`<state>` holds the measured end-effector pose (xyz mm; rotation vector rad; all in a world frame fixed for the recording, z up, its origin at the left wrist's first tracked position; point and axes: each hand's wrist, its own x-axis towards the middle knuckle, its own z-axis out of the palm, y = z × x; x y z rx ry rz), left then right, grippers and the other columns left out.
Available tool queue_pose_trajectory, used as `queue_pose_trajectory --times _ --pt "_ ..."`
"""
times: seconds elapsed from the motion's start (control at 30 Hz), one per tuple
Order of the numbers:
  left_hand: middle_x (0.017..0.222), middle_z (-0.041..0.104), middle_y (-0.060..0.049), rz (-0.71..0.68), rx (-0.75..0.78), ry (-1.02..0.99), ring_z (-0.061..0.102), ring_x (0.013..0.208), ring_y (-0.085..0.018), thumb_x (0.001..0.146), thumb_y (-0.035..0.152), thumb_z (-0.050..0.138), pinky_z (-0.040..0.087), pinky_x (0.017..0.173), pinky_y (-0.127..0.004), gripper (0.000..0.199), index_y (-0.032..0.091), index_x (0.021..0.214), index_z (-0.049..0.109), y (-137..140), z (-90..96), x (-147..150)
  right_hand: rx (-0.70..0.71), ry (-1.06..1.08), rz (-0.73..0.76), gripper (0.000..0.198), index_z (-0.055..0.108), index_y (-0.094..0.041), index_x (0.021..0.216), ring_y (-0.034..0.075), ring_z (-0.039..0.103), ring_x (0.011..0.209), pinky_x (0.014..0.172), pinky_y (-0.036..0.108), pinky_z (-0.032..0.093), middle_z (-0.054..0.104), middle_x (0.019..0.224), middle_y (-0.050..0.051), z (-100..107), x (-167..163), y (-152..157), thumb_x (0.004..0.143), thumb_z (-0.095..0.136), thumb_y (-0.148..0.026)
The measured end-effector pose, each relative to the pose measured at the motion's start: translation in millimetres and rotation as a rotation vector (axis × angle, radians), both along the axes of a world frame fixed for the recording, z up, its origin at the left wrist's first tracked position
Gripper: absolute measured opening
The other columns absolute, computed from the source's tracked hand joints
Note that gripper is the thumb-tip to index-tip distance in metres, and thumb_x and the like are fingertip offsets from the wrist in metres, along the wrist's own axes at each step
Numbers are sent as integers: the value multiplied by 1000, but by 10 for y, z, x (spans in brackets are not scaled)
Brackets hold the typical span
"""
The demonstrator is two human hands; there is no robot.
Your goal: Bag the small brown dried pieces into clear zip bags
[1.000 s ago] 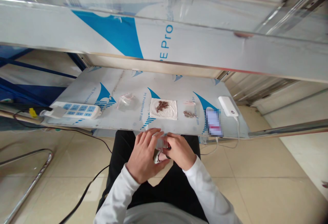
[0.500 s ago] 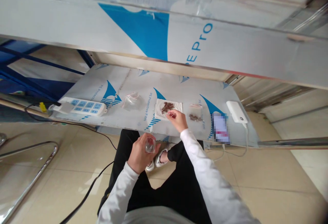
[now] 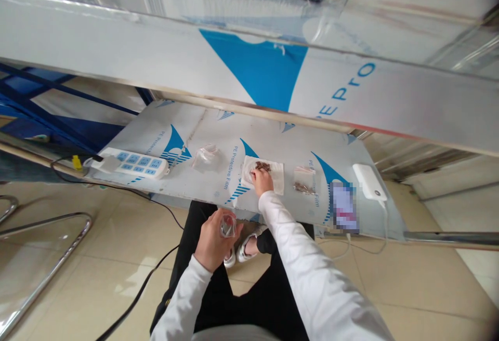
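Observation:
In my left hand (image 3: 216, 239), above my lap, is a small clear plastic bag (image 3: 228, 225); the fingers curl round it and its mouth gapes upward. My right hand (image 3: 262, 180) reaches over a white square sheet (image 3: 276, 184) on the bench. Its fingertips are drawn together at the near left edge of a pile of small brown pieces (image 3: 263, 166), perhaps screws. Whatever the fingertips pinch is hidden. Right of the sheet lies a clear zip bag (image 3: 304, 180) with similar brown pieces inside. Further left, clear plastic bags (image 3: 206, 156) lie crumpled.
A white power strip (image 3: 134, 163) lies at the bench's left end, its black cable hanging down. At the right are a phone (image 3: 343, 208) with a blurred screen and a white power bank (image 3: 369, 182) with a cable. A film-covered shelf (image 3: 156, 50) crosses above the bench.
My right hand has moved left across the sheet to the near left side of the brown pile. My left hand keeps the bag in nearly the same place. The view has shifted slightly.

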<state>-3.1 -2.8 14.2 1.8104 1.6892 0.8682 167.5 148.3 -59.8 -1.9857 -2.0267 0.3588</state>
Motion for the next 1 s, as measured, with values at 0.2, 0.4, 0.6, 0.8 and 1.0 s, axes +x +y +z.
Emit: queue_pose_trajectory --times 0.2,0.4,0.6,0.8,1.0 --pt "69 67 1 -2 -1 0 63 60 -14 71 28 65 48 57 -23 15 21 80 55 25 -18 13 39 -26 -54 16 71 -17 87 25 56 100 84 34 39 70 96 14 47 -21 -56 84 55 -15" --pt "68 66 2 26 12 -39 62 60 -14 70 27 66 47 59 -23 17 22 81 54 85 -36 -5 84 93 -111 13 70 -17 89 22 60 92 81 33 43 73 91 10 297 3 -160 82 59 -18" --pt "74 68 0 21 15 -146 64 67 -15 68 24 66 48 64 -24 19 21 83 54 207 93 148 204 594 5 14 67 -21 90 16 63 75 66 26 47 72 87 2 1021 -132 -1043 82 62 -32" --pt "82 69 -3 -51 54 -272 66 76 -17 72 21 61 49 71 -26 13 20 83 54 180 223 339 195 596 117 11 68 -22 85 17 64 73 71 30 52 69 80 3 1375 -207 -1519 77 65 -14" --pt "81 67 -2 -63 65 -278 65 75 -17 72 20 60 48 71 -26 14 20 84 54 100 188 315 221 337 218 12 69 -21 90 21 60 82 76 35 51 65 85 6 1432 -127 -1557 82 61 -17"
